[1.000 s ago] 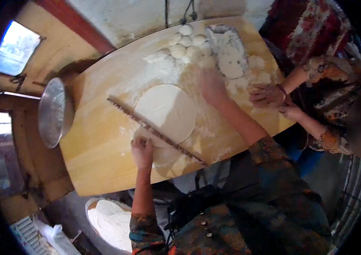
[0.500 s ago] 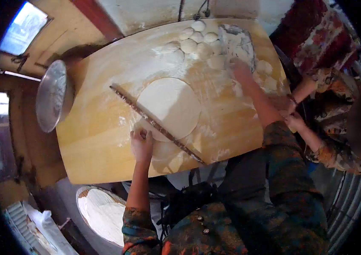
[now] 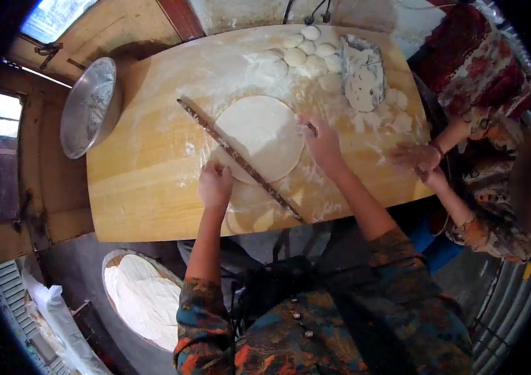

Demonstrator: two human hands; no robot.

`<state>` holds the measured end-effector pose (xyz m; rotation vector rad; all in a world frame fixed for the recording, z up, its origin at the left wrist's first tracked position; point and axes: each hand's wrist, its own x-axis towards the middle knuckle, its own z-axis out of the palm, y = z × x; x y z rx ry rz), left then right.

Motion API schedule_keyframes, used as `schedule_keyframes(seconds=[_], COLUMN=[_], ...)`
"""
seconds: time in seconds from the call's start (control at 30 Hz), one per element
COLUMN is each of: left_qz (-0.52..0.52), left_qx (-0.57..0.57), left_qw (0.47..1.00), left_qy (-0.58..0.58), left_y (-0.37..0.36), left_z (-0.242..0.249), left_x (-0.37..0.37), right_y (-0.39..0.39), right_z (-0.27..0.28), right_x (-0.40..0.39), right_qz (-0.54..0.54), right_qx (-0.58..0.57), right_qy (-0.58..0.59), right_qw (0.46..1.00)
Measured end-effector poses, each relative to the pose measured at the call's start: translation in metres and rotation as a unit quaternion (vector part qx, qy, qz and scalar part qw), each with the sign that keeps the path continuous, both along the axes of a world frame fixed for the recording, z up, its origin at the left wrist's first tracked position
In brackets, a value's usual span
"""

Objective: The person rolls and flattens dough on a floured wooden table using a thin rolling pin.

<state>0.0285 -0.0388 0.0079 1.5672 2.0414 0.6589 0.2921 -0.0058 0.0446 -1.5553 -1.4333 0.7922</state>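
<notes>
A round, thin sheet of dough (image 3: 265,128) lies on the floured wooden board. Across its left part rests a dark, flour-dusted rolling pin (image 3: 240,160), slanting down toward the near edge. My left hand (image 3: 216,186) is closed at the lower-left rim of the dough, its fingertips pinched on the edge beside the pin. At the right rim, my right hand (image 3: 322,145) has its fingers curled onto the dough's edge, thumb and forefinger close together. Neither hand touches the rolling pin.
Several dough balls (image 3: 306,59) sit at the back beside a flour-filled tray (image 3: 363,75). A metal bowl (image 3: 90,106) leans at the board's left edge. Another person's hands (image 3: 416,157) rest at the right edge. Finished-looking sheets (image 3: 143,300) lie on a round mat below.
My right hand has come from the flour tray to the right rim of the dough. My left hand stays at the lower-left rim. The whole view has shifted slightly.
</notes>
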Motion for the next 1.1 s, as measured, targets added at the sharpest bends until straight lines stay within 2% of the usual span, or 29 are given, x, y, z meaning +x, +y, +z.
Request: schedule_keyframes(seconds=[0.07,0.17,0.2,0.27,0.37,0.43,0.47,0.5,0.57,0.67,0.77,0.87,0.97,1.1], left_qz=[0.004,0.083,0.088,0.099,-0.015,-0.171,-0.246,-0.300,-0.390,-0.394,-0.435,-0.454,-0.456,-0.431], left_qx=[0.008,-0.091,-0.082,-0.066,-0.066,0.091,0.167,0.171,0.178,0.206,0.120,0.111,0.112,0.090], left_qw=[0.999,0.942,0.921,0.864,0.911,0.956,0.947,0.938,0.884,0.872,0.878,0.878,0.875,0.885], left_qy=[-0.039,-0.311,-0.372,-0.489,-0.406,-0.220,-0.120,-0.017,0.188,0.205,0.158,0.103,0.116,0.153], left_y=[0.001,0.009,0.013,0.018,0.029,0.033,0.035,0.035,0.032,0.028,0.009,-0.026,-0.066,-0.105], left_z=[-0.014,-0.005,-0.002,0.002,0.001,0.003,0.005,0.010,0.025,0.013,0.033,0.027,0.018,0.007], left_x=[-0.005,0.009,0.018,0.037,0.053,0.045,0.040,0.034,0.021,0.006,0.009,0.020,0.031,0.036], right_y=[0.001,-0.013,-0.019,-0.041,-0.062,-0.059,-0.058,-0.057,-0.051,-0.052,-0.065,-0.092,-0.127,-0.158], right_z=[-0.009,-0.021,-0.019,-0.011,-0.019,-0.024,-0.027,-0.036,-0.057,-0.041,-0.020,-0.010,-0.033,-0.031], right_x=[-0.002,-0.011,-0.016,-0.034,-0.064,-0.075,-0.080,-0.085,-0.091,-0.079,-0.042,-0.013,-0.007,-0.024], right_qz=[-0.023,0.030,0.086,0.194,0.119,0.118,0.117,0.132,0.166,0.205,0.255,0.297,0.292,0.287], right_qx=[0.050,-0.002,0.058,0.171,0.097,0.044,0.016,0.005,-0.013,0.003,0.109,0.086,0.101,0.070], right_qy=[0.021,-0.114,-0.191,-0.338,-0.250,-0.286,-0.304,-0.328,-0.378,-0.411,-0.342,-0.307,-0.364,-0.398], right_qw=[0.998,0.993,0.976,0.905,0.956,0.950,0.945,0.935,0.911,0.888,0.898,0.900,0.879,0.869])
